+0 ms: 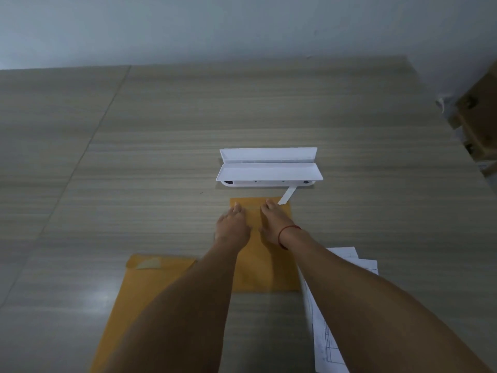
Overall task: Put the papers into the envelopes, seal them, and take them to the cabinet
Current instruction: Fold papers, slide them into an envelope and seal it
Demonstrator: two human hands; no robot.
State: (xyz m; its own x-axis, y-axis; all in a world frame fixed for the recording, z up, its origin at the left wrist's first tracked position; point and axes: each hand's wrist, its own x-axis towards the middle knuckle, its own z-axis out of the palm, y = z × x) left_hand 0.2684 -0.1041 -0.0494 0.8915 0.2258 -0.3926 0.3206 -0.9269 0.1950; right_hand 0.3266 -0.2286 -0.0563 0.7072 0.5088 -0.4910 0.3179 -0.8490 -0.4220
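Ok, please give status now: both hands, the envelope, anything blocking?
Left hand and right hand flat on far envelope. Tape strip at its top corner. Papers outside. Nothing blocking.

My arms are bare from the bottom edge of the view up to the wrists, with no sleeves showing. Around my right wrist I wear a thin red string bracelet (285, 233), a plain loop lying slightly askew across the wrist. My left hand (233, 227) and right hand (274, 224) carry no rings, watch or gloves. Both forearms look long and tapering through the wide lens.
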